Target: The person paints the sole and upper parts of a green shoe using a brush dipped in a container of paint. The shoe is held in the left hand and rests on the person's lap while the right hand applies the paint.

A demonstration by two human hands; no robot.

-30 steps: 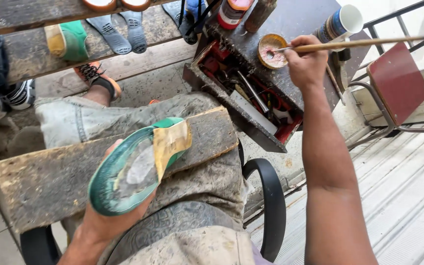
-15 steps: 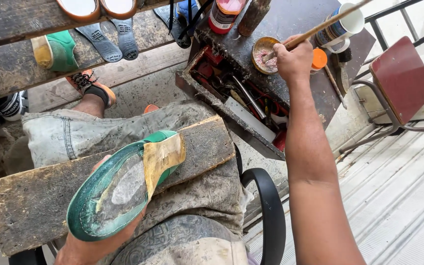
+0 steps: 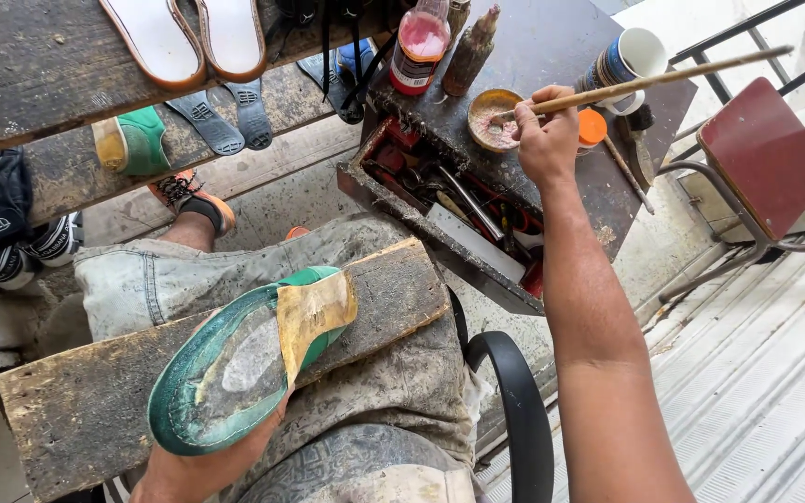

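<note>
Green rubber-rimmed shoe [image 3: 235,373], sole up, lies on a rough grey wooden plank [image 3: 76,410] across the person's lap; its scuffed sole is bare and pale at the middle, with a tan, glossy patch over the toe end. Left hand [image 3: 202,470] cups the shoe from beneath at the heel, fingers mostly hidden, so their closure cannot be told. Right hand [image 3: 544,140], fingers clenched on a long thin wooden brush handle [image 3: 663,79], holds its tip in a small round tin of pinkish paste [image 3: 494,119] on the dark stained bench [image 3: 552,47]. Just beside the tin: a clear plastic bottle of pink liquid with a red-and-white label [image 3: 418,47], an orange round lid [image 3: 593,128], a white-and-blue cup [image 3: 631,58].
</note>
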